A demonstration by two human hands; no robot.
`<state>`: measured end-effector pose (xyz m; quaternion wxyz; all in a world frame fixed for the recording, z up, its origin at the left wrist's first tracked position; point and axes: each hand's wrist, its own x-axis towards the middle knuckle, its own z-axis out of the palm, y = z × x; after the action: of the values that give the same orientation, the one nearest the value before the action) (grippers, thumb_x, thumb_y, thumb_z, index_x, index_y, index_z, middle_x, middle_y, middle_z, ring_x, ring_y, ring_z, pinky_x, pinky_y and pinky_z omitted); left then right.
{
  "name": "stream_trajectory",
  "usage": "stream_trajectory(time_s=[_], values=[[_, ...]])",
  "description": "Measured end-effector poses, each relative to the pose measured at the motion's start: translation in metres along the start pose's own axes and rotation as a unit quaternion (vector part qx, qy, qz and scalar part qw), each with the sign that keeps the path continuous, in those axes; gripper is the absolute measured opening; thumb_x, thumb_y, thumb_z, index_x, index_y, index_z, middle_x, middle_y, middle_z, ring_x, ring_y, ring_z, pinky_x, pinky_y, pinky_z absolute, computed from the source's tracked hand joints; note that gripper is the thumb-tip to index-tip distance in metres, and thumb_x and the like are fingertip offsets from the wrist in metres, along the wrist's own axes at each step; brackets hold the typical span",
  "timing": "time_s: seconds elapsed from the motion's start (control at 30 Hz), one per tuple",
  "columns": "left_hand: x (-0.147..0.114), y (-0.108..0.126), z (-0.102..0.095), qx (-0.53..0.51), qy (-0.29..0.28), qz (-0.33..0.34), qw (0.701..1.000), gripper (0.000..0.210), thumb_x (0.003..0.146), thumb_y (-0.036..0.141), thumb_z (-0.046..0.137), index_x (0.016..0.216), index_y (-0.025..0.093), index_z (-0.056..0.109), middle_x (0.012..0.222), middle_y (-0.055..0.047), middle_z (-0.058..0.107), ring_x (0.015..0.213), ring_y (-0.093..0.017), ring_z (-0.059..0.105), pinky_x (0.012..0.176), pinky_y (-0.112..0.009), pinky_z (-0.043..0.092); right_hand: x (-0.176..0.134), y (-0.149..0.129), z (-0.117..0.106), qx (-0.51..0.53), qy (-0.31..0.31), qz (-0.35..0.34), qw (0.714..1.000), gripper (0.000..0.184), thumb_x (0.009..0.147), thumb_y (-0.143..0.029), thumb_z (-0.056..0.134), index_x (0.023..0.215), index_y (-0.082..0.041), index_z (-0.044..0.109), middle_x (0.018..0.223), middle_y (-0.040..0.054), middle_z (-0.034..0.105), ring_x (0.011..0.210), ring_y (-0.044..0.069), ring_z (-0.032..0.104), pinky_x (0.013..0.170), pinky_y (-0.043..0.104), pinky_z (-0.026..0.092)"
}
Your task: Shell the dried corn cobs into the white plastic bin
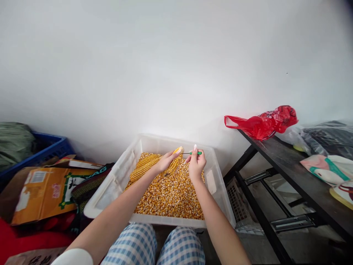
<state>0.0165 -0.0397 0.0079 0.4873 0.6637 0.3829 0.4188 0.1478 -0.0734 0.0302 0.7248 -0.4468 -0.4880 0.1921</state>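
Note:
My left hand (167, 160) is closed round a yellow corn cob (174, 167) above a translucent plastic bin (110, 184). In my right hand (196, 165) is a screwdriver (199, 153) with a green handle and a thin dark shaft. The shaft points left at the upper part of the cob; whether its tip touches the kernels I cannot tell. Loose corn kernels (168, 198) cover the bottom of the bin. More whole corn cobs (145, 165) lie on the kernels at the bin's left side, partly hidden by my left forearm.
A black metal-framed table (298, 173) stands at the right, with a red plastic bag (264, 123) on its corner. To the left are an orange cardboard box (46, 191) and a blue crate (53, 141). A white wall (165, 66) rises behind the bin.

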Motion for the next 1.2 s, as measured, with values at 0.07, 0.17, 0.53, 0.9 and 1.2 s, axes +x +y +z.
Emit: stream_trajectory(time_s=[0.07, 0.17, 0.53, 0.9, 1.2], values=[[-0.001, 0.001, 0.0, 0.002, 0.001, -0.005, 1.0, 0.05, 0.08, 0.054, 0.041, 0.1, 0.014, 0.062, 0.104, -0.005, 0.064, 0.103, -0.029, 0.053, 0.09, -0.038, 0.038, 0.0, -0.002, 0.0, 0.004, 0.006, 0.004, 1.0, 0.03, 0.083, -0.044, 0.042, 0.071, -0.018, 0.045, 0.04, -0.0087, 0.044, 0.032, 0.008, 0.045, 0.04, 0.019, 0.036], [-0.002, 0.003, -0.001, 0.01, 0.006, -0.011, 1.0, 0.052, 0.079, 0.056, 0.04, 0.099, 0.013, 0.061, 0.105, -0.005, 0.064, 0.103, -0.029, 0.053, 0.09, -0.037, 0.039, 0.001, -0.005, -0.001, -0.003, 0.002, 0.009, 1.0, 0.03, 0.083, -0.045, 0.042, 0.07, -0.018, 0.044, 0.04, -0.0085, 0.043, 0.032, 0.008, 0.044, 0.04, 0.019, 0.036], [-0.003, 0.004, -0.001, 0.016, 0.002, -0.007, 1.0, 0.053, 0.08, 0.057, 0.038, 0.102, 0.015, 0.061, 0.105, -0.004, 0.064, 0.105, -0.028, 0.052, 0.091, -0.037, 0.038, -0.002, -0.002, -0.001, -0.026, -0.01, 0.001, 1.0, 0.029, 0.085, -0.044, 0.04, 0.07, -0.018, 0.044, 0.041, -0.0078, 0.045, 0.035, 0.008, 0.047, 0.043, 0.019, 0.038], [-0.004, -0.002, 0.0, 0.07, -0.02, 0.028, 0.997, 0.054, 0.081, 0.054, 0.039, 0.115, 0.017, 0.056, 0.12, -0.003, 0.056, 0.113, -0.025, 0.047, 0.098, -0.034, 0.033, 0.002, 0.018, 0.003, 0.029, -0.013, 0.086, 0.996, 0.032, 0.084, -0.049, 0.037, 0.071, -0.019, 0.04, 0.036, -0.0108, 0.038, 0.027, 0.007, 0.039, 0.032, 0.018, 0.032], [-0.007, -0.002, -0.006, 0.134, -0.025, 0.044, 0.99, 0.053, 0.08, 0.055, 0.04, 0.111, 0.017, 0.059, 0.111, -0.004, 0.062, 0.102, -0.026, 0.054, 0.091, -0.035, 0.038, 0.011, 0.034, 0.002, 0.113, -0.022, 0.189, 0.975, 0.039, 0.078, -0.057, 0.041, 0.068, -0.019, 0.039, 0.036, -0.0111, 0.035, 0.025, 0.006, 0.034, 0.028, 0.017, 0.029]])
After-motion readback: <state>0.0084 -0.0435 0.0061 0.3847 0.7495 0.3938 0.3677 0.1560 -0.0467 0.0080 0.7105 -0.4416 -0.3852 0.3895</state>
